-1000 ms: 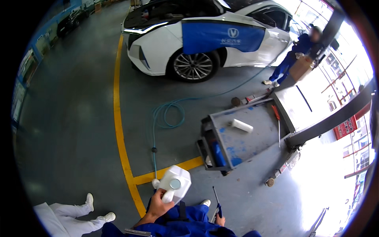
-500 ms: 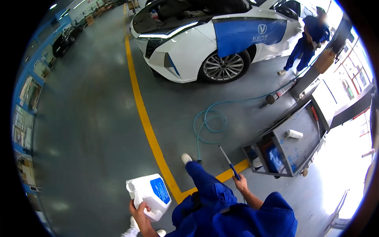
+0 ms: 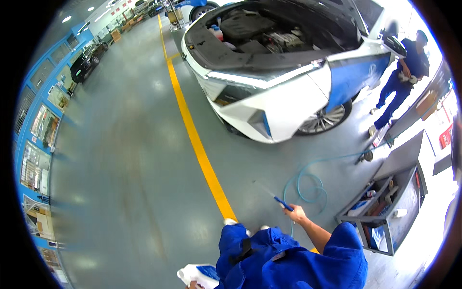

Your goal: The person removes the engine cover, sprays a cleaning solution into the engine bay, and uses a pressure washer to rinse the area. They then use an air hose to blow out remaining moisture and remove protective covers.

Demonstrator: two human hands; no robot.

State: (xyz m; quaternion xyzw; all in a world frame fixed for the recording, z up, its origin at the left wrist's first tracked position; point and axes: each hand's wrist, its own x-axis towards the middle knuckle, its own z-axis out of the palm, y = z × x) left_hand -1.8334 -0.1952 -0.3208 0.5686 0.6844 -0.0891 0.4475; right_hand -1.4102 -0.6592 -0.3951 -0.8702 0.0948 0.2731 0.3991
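Note:
My right hand (image 3: 299, 215) is closed round a slim tool with a blue handle (image 3: 283, 203), held out in front of my body. A thin metal shaft, smeared by motion, points from it toward the car; the tool's exact kind is unclear. At the lower edge, a white plastic jug (image 3: 186, 274) with a blue label hangs by my left side. Only a bit of my left hand (image 3: 193, 285) shows there, gripping the jug, the rest cut off by the picture's edge. Ahead stands a white car (image 3: 284, 113) with its hood up and engine bay exposed.
A blue fender cover (image 3: 353, 79) drapes the car's side. Teal hose (image 3: 301, 180) lies coiled on the floor, right of the yellow line (image 3: 199, 151). A grey tool cart (image 3: 385, 219) stands at right. Beyond it, a person in blue (image 3: 409, 72) stands beside the car.
I have stepped forward, so the car is nearer and further right in view. The jug has dropped to the lower edge. My right hand still holds the blue-handled tool.

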